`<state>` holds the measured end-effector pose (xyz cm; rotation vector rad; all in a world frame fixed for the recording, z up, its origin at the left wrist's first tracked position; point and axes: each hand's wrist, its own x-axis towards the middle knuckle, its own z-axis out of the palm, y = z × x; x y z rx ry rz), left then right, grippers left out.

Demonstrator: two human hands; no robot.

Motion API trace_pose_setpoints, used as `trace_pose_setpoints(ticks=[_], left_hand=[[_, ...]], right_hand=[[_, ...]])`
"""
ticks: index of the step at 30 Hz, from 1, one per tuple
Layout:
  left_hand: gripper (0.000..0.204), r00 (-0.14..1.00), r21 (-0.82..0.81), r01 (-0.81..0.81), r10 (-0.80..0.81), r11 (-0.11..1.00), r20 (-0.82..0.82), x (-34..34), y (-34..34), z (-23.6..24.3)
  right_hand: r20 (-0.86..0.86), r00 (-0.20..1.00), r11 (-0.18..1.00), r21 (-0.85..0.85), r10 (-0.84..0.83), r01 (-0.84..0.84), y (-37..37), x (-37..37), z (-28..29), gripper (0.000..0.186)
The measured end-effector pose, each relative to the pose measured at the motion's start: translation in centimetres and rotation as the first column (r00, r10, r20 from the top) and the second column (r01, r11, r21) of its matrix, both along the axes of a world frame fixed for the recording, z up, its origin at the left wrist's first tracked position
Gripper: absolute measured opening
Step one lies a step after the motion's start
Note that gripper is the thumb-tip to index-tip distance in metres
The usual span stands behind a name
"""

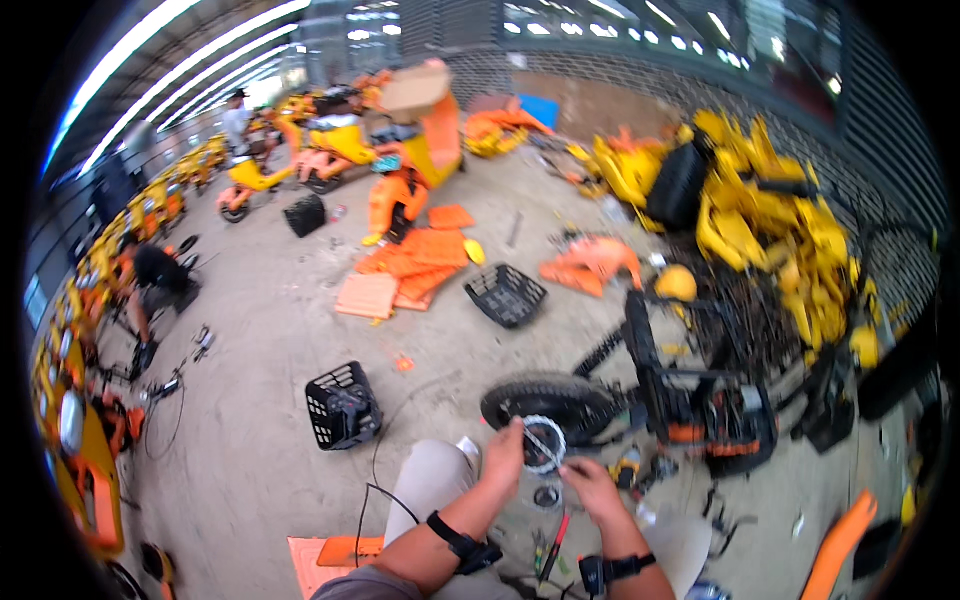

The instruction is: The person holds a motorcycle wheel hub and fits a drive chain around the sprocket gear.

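Above grey concrete floor [250, 430], left hand [504, 455] and right hand [592, 488] are extended forward; a silver, scalloped metal ring [562, 446] is pinched by their fingers near a black tyre [540, 384], its crossing bar [545, 445] slanted down rightward.

- A toothed ring [561, 440] is held by the left hand [505, 450]; its lower right edge is met by the fingertips of the right hand [592, 485], whose grip cannot be made out.
- Both forearms are banded with black straps [462, 545].
- Just beyond the ring, a wheel [515, 397] is seen beside a black frame [645, 355].
- A red-handled tool [557, 540] is laid on the floor [245, 400] between the knees.
- Ahead, a near basket [343, 405] and a farther basket [507, 297] are placed near orange panels [425, 255].
- Yellow panels [735, 230] are heaped at right.
- Scooters [335, 145] are lined up at left, where a crouching person [160, 270] is seen.
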<state>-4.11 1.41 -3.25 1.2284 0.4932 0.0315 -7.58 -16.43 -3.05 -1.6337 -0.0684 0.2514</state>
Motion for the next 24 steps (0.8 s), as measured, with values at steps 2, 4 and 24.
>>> trace_pose_setpoints(ticks=[2,4,24], left_hand=[[0.044,0.998,-0.091,0.056,-0.054,0.994,0.025,-0.4,-0.7,0.8],[0.045,0.998,-0.098,0.051,-0.046,0.994,0.053,-0.1,-0.5,-0.4],[0.041,0.998,-0.136,0.045,-0.040,0.990,0.043,-1.4,-0.7,0.8]], right_hand=[[-0.011,1.000,1.000,0.004,-0.001,0.001,0.1,-0.3,0.9,0.024],[-0.168,0.975,0.989,-0.012,-0.144,0.144,0.9,-0.6,1.8,0.026],[-0.224,0.974,0.994,0.089,-0.039,0.060,1.3,-0.3,-0.9,0.025]])
